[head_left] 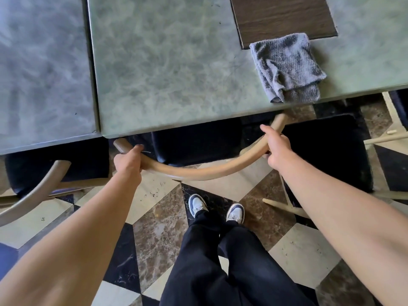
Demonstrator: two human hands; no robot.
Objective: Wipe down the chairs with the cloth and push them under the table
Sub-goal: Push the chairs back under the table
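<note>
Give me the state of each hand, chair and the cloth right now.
left hand: grips the middle chair's curved backrest.
right hand: grips the same backrest.
middle chair: seat partly under the table.
cloth: crumpled, on the table edge, unheld.
left chair: seat partly under.

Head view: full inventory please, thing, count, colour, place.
table: 2, green-grey marbled, butted together, top
cloth: 1, grey, crumpled on the right table's near edge
wooden panel: 1, dark brown, on the table behind the cloth
chair: 1, tan curved backrest, black seat partly under the table, centre
other chairs: 2 at least, black seats, left and right
floor: checkered tiles, cream, brown, black
left hand: grips the backrest's left end
right hand: grips its right end
</note>
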